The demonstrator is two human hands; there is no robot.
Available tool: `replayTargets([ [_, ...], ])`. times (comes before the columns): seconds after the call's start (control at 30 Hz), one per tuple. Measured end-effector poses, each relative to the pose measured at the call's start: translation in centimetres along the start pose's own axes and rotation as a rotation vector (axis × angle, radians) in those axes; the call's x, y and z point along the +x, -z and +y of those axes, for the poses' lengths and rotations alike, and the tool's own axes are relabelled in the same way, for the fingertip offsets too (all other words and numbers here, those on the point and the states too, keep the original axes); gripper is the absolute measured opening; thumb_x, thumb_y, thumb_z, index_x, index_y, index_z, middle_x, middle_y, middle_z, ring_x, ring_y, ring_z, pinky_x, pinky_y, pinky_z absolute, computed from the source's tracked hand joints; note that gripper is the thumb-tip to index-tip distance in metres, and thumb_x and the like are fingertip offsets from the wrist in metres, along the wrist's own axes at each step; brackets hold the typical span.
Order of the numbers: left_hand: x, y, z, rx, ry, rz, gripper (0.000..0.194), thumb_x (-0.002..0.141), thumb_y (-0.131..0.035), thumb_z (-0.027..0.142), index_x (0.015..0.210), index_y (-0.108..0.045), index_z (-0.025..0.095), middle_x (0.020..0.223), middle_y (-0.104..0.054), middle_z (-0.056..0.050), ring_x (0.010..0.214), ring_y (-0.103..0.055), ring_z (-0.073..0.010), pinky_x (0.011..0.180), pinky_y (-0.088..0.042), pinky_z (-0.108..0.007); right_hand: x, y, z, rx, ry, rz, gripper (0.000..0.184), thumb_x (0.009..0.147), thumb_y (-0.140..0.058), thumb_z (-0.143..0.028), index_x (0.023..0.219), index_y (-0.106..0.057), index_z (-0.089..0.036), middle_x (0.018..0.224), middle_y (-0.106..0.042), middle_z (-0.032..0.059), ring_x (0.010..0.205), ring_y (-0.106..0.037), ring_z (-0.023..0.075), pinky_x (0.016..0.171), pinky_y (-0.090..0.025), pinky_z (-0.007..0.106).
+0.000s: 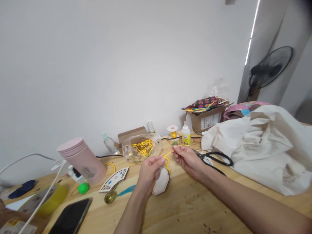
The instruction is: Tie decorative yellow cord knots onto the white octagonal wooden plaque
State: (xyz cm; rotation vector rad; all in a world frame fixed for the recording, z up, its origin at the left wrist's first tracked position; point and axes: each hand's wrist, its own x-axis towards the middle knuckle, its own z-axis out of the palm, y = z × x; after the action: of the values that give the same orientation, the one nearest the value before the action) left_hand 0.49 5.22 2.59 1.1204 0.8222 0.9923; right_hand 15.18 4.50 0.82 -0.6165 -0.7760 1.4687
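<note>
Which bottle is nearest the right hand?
The yellow-labelled white bottle, just beyond the right hand; the clear bottle and pink tumbler are farther left.

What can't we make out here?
Head view:
Yellow cord inside each grip: covered by left hand, right hand.
Upper-left edge of white polygonal plaque: behind left hand.
Scissors blade tips: behind right hand.
Label text on nozzle bottle: too small.
Smartphone lower end: cut by bottom edge.

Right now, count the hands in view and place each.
2: the left hand, by the white plaque, and the right hand, near the black-handled scissors; both pinch yellow cord.
</note>
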Motion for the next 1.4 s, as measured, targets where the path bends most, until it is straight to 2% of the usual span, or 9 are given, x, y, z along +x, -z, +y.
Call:
replayTargets([
  [0.13, -0.1, 0.0, 0.2, -0.022, 0.005, -0.044, 0.018, 0.059, -0.063, 0.028, 0.061, -0.060, 0.010, 0.030, -0.023, 0.012, 0.028, -0.010, 0.0007, 0.031, -0.005, -0.015, 0.0, 0.0, -0.2, 0.018, -0.009, -0.006, 0.015, 0.066, -0.060, -0.028, 0.068, -0.059, -0.013, 0.050, -0.044, -0.0052, 0.045, -0.036, 0.0016, 0.043, -0.028, 0.014],
  [0.33, 0.1, 0.1, 0.0, 0.100, -0.004, 0.060, 0.021, 0.057, -0.063, 0.031, 0.060, -0.059, 0.010, 0.028, -0.022, 0.012, 0.028, -0.011, -0.0004, 0.031, -0.004, -0.017, -0.2, -0.4, -0.4, 0.004, 0.011, -0.065, 0.016, 0.065, -0.061, -0.027, 0.060, -0.057, -0.012, 0.047, -0.040, -0.0061, 0.042, -0.031, 0.0013, 0.040, -0.024, 0.014],
  [0.47, 0.3, 0.4, -0.4, 0.144, -0.028, 0.048, 0.021, 0.058, -0.063, 0.031, 0.055, -0.056, 0.011, 0.031, -0.027, 0.011, 0.029, -0.015, -0.0009, 0.032, -0.006, -0.017, -0.2, -0.4, -0.5, 0.016, 0.027, -0.064, 0.014, 0.065, -0.061, -0.025, 0.061, -0.057, -0.013, 0.049, -0.042, -0.0059, 0.042, -0.030, 0.0010, 0.039, -0.023, 0.014],
  [0.6, 0.4, 0.7, -0.8, 0.143, -0.037, -0.002, 0.020, 0.060, -0.062, 0.029, 0.064, -0.059, 0.010, 0.034, -0.027, 0.011, 0.032, -0.017, -0.0013, 0.033, -0.009, -0.016, -0.2, -0.1, -0.5, -0.001, -0.003, -0.067, 0.014, 0.066, -0.060, -0.026, 0.062, -0.058, -0.013, 0.048, -0.043, -0.0056, 0.043, -0.035, 0.0012, 0.041, -0.027, 0.013],
  [0.87, 0.4, 0.5, -0.6, 0.126, -0.028, 0.047, 0.023, 0.058, -0.063, 0.031, 0.071, -0.060, 0.012, 0.030, -0.029, 0.011, 0.028, -0.016, -0.0006, 0.031, -0.007, -0.015, -0.1, 0.1, -0.6, 0.010, -0.074, -0.009, 0.014, 0.062, -0.063, -0.026, 0.064, -0.060, -0.012, 0.051, -0.048, -0.0050, 0.043, -0.039, -0.0001, 0.042, -0.031, 0.012],
  [1.07, 0.0, 0.1, -0.4, 0.161, 0.077, -0.006, 0.028, 0.053, -0.067, 0.031, 0.070, -0.064, 0.009, 0.041, -0.053, 0.002, 0.031, -0.034, -0.0028, 0.033, -0.018, -0.015, 0.1, 0.3, -0.5, -0.040, -0.055, 0.039, 0.018, 0.062, -0.063, -0.031, 0.063, -0.061, -0.013, 0.046, -0.044, -0.0062, 0.041, -0.035, 0.0002, 0.041, -0.028, 0.012],
  [1.13, 0.0, -0.1, -0.5, 0.172, 0.084, -0.020, 0.028, 0.053, -0.068, 0.031, 0.070, -0.064, 0.009, 0.044, -0.056, 0.001, 0.032, -0.035, -0.0031, 0.034, -0.020, -0.016, 0.1, 0.3, -0.4, -0.080, -0.030, 0.053, 0.019, 0.062, -0.062, -0.032, 0.064, -0.061, -0.013, 0.046, -0.042, -0.0062, 0.041, -0.034, 0.0007, 0.040, -0.027, 0.013],
  [1.3, -0.2, -0.6, -0.5, 0.221, 0.123, -0.015, 0.024, 0.050, -0.069, 0.029, 0.066, -0.064, 0.011, 0.029, -0.042, 0.008, 0.025, -0.022, -0.0004, 0.031, -0.015, -0.016, 0.1, 0.3, 0.0, -0.167, 0.024, 0.081, 0.020, 0.061, -0.062, -0.034, 0.061, -0.060, -0.014, 0.046, -0.042, -0.0058, 0.041, -0.032, 0.0025, 0.040, -0.025, 0.016],
  [1.4, -0.3, -0.7, -0.5, 0.202, 0.129, -0.025, 0.023, 0.049, -0.070, 0.028, 0.063, -0.064, 0.011, 0.027, -0.039, 0.009, 0.025, -0.021, -0.0003, 0.030, -0.013, -0.016, 0.1, 0.3, 0.2, -0.206, 0.040, 0.082, 0.022, 0.062, -0.060, -0.036, 0.060, -0.060, -0.014, 0.044, -0.040, -0.0063, 0.040, -0.031, 0.0028, 0.041, -0.023, 0.017],
])
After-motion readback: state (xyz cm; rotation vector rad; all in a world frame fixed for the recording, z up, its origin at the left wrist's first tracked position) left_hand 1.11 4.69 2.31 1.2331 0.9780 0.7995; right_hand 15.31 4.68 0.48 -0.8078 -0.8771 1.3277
